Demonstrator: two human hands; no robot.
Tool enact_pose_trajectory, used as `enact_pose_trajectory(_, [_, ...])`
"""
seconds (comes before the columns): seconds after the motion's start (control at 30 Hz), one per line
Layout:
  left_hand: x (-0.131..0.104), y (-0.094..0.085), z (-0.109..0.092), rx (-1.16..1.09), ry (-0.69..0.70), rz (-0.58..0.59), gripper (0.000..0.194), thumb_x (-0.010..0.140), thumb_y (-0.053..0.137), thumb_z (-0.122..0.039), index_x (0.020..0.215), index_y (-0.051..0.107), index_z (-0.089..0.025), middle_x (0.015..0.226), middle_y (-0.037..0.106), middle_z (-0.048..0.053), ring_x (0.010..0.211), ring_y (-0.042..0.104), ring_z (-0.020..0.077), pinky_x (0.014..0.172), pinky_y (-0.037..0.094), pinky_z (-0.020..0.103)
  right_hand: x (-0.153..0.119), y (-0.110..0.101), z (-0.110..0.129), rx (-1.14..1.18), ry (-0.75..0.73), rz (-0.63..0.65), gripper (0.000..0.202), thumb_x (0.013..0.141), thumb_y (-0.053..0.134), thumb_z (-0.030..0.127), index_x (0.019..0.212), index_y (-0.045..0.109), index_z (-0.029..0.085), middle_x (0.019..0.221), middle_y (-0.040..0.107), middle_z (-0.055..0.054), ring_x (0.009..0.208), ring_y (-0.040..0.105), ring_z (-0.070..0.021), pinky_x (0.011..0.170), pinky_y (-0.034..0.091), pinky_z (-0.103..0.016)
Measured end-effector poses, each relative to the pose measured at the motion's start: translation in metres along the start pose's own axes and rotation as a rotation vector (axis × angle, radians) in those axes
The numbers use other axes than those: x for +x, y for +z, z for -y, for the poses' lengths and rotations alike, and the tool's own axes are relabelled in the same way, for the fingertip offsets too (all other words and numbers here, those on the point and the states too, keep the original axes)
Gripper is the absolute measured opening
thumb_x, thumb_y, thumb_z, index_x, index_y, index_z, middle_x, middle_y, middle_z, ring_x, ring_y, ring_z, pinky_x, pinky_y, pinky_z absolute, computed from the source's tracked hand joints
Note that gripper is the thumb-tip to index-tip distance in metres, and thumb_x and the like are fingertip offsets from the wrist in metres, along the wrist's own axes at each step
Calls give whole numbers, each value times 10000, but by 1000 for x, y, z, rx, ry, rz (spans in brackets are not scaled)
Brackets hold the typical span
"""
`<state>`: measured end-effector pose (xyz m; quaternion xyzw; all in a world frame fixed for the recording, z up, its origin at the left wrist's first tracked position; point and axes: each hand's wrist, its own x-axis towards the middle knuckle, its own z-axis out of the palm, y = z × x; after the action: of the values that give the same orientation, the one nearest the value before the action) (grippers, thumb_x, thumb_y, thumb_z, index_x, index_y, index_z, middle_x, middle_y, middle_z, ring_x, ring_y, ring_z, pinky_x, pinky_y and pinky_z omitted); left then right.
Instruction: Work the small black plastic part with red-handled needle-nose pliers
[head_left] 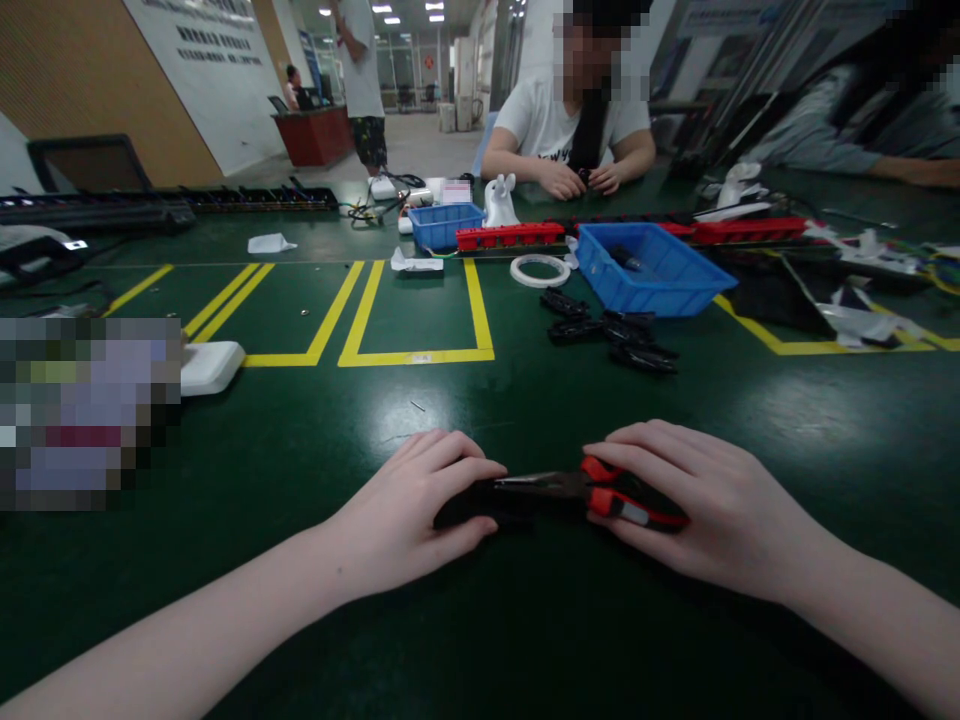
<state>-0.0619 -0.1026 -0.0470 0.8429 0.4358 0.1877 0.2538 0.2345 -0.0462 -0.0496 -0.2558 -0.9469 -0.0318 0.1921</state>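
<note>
Left hand (431,500), right hand (697,495) half-closed

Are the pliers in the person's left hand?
No, the red-handled pliers are in the right hand, their tips pointing toward the left hand.

Pliers (551,485) between hands (431,495); clips (626,328), seemingly, before right bin (651,280).

White ring (540,284), probably tape, small blue bin (448,237), yellow markings (381,358), person (532,125) opposite.
</note>
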Motion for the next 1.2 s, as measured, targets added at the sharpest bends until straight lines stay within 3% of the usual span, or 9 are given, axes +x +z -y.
enact_pose_trajectory(0.43, [-1, -2, -1, 6, 4, 20, 330, 933, 625, -229, 1260, 580, -229, 1195, 611, 45, 1104, 543, 229, 963, 457, 420, 4, -8, 2, -53, -53, 8, 298, 917, 571, 302, 1173, 596, 150, 1037, 682, -121, 884, 678, -230, 711, 578, -355])
enact_pose_trajectory(0.87, [1, 1, 2, 23, 24, 6, 328, 932, 628, -233, 1256, 581, -225, 1182, 608, 46, 1088, 534, 229, 949, 448, 416, -3, 4, 1, 37, 4, 10, 375, 905, 616, 387, 1208, 582, 168, 1068, 659, -107, 903, 652, -220, 734, 555, -343])
enact_pose_trajectory(1.2, [-1, 2, 1, 30, 22, 13, 326, 938, 620, -247, 1260, 571, -235, 1197, 606, 46, 1103, 530, 232, 963, 451, 426, 2, -5, 3, 33, -2, 29, 340, 895, 622, 354, 1171, 607, 156, 1050, 678, -112, 896, 671, -225, 719, 566, -339])
